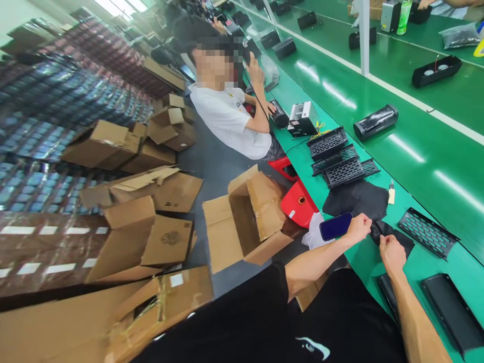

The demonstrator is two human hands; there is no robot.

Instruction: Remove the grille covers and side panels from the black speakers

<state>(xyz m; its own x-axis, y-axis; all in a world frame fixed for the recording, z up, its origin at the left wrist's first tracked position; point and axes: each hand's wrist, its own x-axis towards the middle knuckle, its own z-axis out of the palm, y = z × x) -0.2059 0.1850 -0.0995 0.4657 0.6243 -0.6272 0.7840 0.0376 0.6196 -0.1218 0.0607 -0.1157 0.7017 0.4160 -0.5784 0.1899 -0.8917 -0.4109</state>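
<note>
A thin piece of black cloth (376, 232) is stretched between my hands above the green bench. My left hand (359, 228) pinches it at one side, and my right hand (393, 253) has its fingers closed on the other. Just beyond lies a pile of black cloth pieces (353, 196). A phone with a dark screen (336, 227) rests beside my left wrist on white plastic wrap (313, 238). To the right of my hands is a black perforated grille panel (429, 233). Closer to me, a smooth black panel (454, 315) lies beside my right forearm.
Stacked grille panels (344, 169), a small glue bottle (391, 194) and a boxy device (302, 119) are farther along the bench. A black speaker (376, 122) sits on the green conveyor (401, 166). A co-worker in white (227, 116) sits beyond a red stool (298, 204) and open cartons (223, 227).
</note>
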